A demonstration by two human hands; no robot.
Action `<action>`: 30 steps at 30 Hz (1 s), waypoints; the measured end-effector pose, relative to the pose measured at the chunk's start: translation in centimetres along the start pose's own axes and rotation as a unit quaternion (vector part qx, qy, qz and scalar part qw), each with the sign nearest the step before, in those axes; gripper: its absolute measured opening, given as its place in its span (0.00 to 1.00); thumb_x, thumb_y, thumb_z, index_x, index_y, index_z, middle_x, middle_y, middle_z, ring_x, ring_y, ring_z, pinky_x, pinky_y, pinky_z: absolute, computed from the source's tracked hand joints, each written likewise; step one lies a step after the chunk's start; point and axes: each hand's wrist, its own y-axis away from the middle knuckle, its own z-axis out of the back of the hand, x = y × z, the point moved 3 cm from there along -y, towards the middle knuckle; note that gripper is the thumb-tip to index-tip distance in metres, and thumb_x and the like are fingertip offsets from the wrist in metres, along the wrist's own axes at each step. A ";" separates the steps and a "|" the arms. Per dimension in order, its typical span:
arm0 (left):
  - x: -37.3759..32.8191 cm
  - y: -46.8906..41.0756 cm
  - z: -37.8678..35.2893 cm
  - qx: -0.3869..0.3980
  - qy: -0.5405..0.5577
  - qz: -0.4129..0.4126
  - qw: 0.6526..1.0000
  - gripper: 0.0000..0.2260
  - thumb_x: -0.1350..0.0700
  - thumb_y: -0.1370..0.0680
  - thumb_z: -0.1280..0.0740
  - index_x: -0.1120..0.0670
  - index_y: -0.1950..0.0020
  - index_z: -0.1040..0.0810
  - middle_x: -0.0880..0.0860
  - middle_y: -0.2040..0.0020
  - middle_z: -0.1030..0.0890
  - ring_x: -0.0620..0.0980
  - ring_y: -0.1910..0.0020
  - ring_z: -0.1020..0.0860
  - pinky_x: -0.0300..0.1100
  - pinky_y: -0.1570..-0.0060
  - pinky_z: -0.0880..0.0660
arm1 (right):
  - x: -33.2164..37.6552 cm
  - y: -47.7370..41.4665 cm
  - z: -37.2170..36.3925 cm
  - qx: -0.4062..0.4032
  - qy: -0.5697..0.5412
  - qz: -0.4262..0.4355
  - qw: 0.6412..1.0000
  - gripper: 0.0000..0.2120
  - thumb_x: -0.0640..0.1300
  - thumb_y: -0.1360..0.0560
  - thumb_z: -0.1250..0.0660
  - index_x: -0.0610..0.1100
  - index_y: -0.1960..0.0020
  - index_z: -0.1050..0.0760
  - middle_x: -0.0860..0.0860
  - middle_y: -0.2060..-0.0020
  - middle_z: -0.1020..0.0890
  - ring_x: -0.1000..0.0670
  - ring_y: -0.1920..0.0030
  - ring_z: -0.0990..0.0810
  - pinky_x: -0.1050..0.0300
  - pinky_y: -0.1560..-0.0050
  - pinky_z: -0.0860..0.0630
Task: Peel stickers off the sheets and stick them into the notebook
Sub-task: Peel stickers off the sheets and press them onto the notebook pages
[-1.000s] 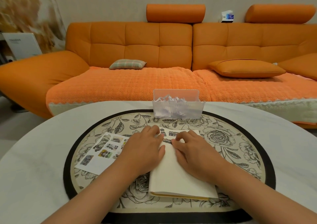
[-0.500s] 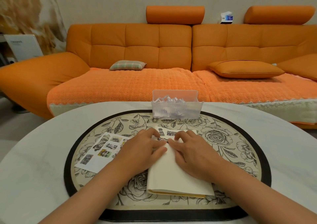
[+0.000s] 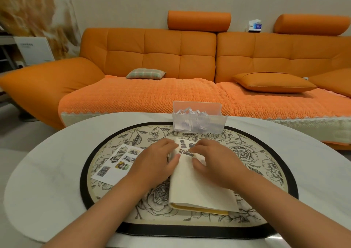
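Observation:
A cream notebook point(image 3: 199, 189) lies open on the floral mat, with dark stickers point(image 3: 185, 149) showing on the far part of its page. My left hand point(image 3: 157, 162) rests on the notebook's left edge, fingers fairly straight. My right hand point(image 3: 212, 160) lies on the page to the right, its fingers bent over the paper near the stickers. Whether it pinches anything is hidden. A white sticker sheet point(image 3: 119, 162) with several small pictures lies flat to the left of my left hand.
A clear plastic box point(image 3: 199, 118) holding white paper scraps stands beyond the notebook. The round floral mat point(image 3: 256, 156) with a black border covers the middle of the white table point(image 3: 47, 181). An orange sofa point(image 3: 171, 67) stands behind the table.
My hands have drawn slightly apart, so more of the stickers on the page show between them. The view has tilted a little.

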 end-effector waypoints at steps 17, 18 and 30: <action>9.7 6.4 6.0 0.245 -0.104 0.130 0.955 0.41 0.29 0.25 0.40 0.46 0.18 0.47 0.44 0.18 0.49 0.45 0.20 0.50 0.46 0.22 0.47 | 10.5 -5.9 -4.5 0.131 -0.010 0.062 0.989 0.28 0.56 0.21 0.37 0.47 0.24 0.34 0.48 0.29 0.28 0.45 0.31 0.29 0.48 0.31 0.30; 9.9 6.7 6.1 0.239 -0.106 0.128 0.957 0.41 0.28 0.25 0.40 0.46 0.18 0.46 0.44 0.18 0.47 0.45 0.20 0.48 0.46 0.22 0.46 | 10.4 -6.2 -4.9 0.142 -0.006 0.048 0.989 0.31 0.58 0.21 0.37 0.47 0.22 0.37 0.47 0.27 0.30 0.44 0.30 0.30 0.47 0.30 0.31; 9.7 6.8 7.1 0.202 -0.132 0.105 0.965 0.34 0.30 0.26 0.37 0.43 0.24 0.34 0.43 0.29 0.31 0.44 0.30 0.34 0.44 0.34 0.31 | 10.8 -7.5 -5.3 0.187 -0.011 -0.034 0.982 0.43 0.69 0.31 0.29 0.54 0.22 0.37 0.48 0.30 0.29 0.44 0.29 0.33 0.45 0.30 0.33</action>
